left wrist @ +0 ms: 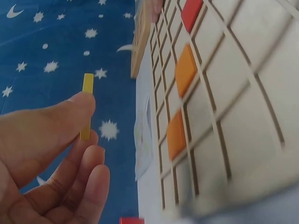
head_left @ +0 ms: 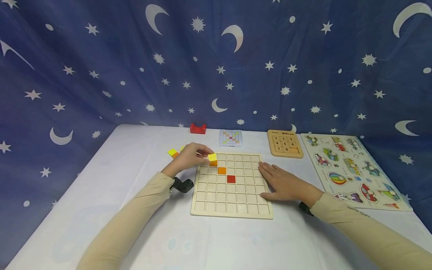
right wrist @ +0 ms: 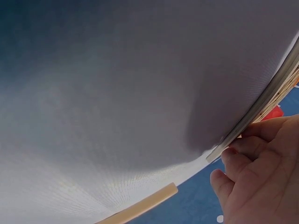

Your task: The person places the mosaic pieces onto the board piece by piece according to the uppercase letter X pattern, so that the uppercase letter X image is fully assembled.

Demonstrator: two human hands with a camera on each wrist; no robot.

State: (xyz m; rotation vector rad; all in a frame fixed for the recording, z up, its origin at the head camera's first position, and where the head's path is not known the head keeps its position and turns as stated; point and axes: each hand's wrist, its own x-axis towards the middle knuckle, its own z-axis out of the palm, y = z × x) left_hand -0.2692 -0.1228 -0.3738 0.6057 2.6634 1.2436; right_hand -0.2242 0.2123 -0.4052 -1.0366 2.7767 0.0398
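Observation:
My left hand [head_left: 189,160] pinches a thin yellow square tile [head_left: 212,157] between thumb and fingers, above the upper left of a wooden grid board [head_left: 233,210]. In the left wrist view the yellow tile [left wrist: 87,84] is edge-on. On the board a red tile [head_left: 231,179] and two orange tiles, one [head_left: 221,170] beside it and one [head_left: 213,163] nearest the left hand, form a diagonal. My right hand [head_left: 283,183] lies with fingers extended at the board's right edge. The right wrist view shows its fingers [right wrist: 236,161] right at that edge.
Loose yellow tiles [head_left: 172,152] and an orange tile [head_left: 175,155] lie left of the board, partly behind the left hand. Behind it are a red holder [head_left: 197,129] and a coloured pattern card [head_left: 231,138]. A number puzzle [head_left: 285,153] and a picture puzzle board [head_left: 357,176] are at right.

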